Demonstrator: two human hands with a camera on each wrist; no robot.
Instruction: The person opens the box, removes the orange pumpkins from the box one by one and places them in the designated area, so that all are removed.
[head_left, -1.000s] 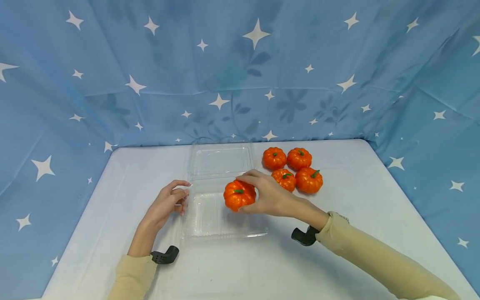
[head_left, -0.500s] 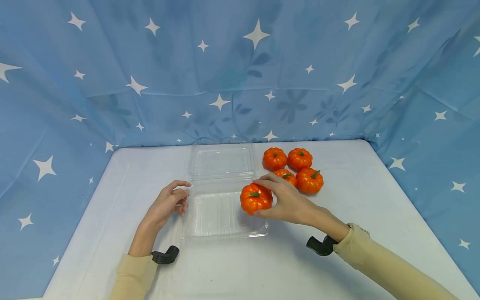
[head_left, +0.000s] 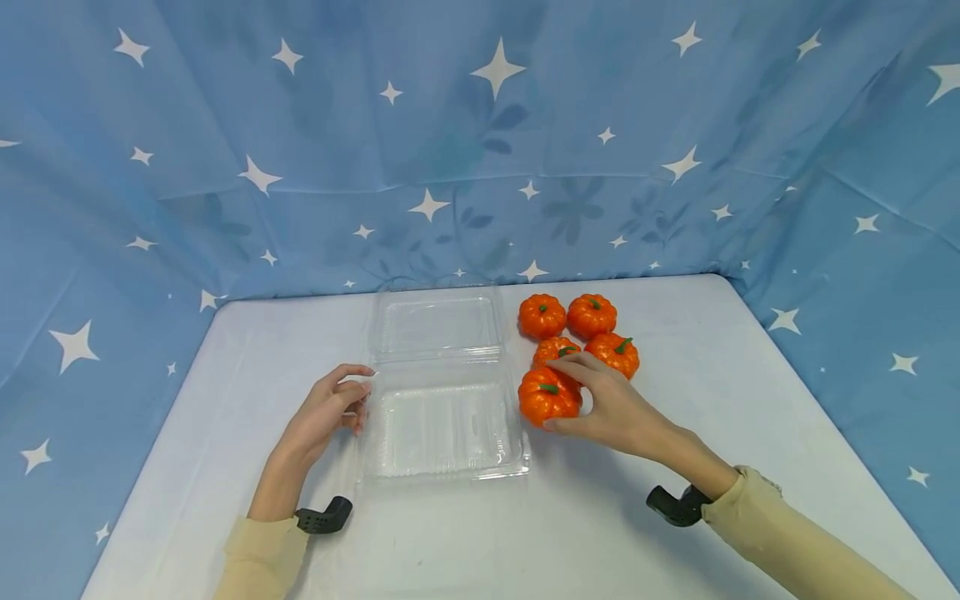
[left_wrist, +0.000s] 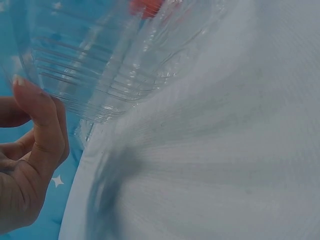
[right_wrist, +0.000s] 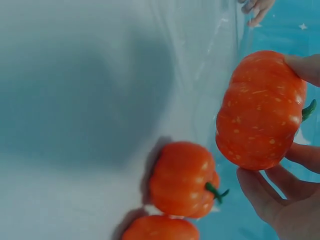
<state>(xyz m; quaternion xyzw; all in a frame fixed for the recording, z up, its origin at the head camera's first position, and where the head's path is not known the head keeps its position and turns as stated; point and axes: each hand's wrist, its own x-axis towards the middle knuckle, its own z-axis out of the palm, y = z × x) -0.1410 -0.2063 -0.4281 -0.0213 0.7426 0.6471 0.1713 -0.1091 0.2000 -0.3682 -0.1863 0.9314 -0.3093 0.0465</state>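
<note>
An orange toy pumpkin with a green stem is held up by my right hand, fingers on its far side and thumb on its near side. The right wrist view shows the same pumpkin gripped between fingertips, raised above two other pumpkins. A clear plastic clamshell box lies with its lid folded back. At the box's left rim my left hand rests with loosely bent fingers. In the left wrist view its fingertips meet the ribbed plastic wall; no firm pinch is visible.
Several more orange pumpkins stand clustered at the table's back right, right of the lid. A white cloth covers the table. A blue star-patterned curtain surrounds its back and sides.
My right hand has carried the pumpkin rightward, from over the box to just beyond its right rim, beside the cluster. The left hand stays by the box. The head view has shifted slightly.
</note>
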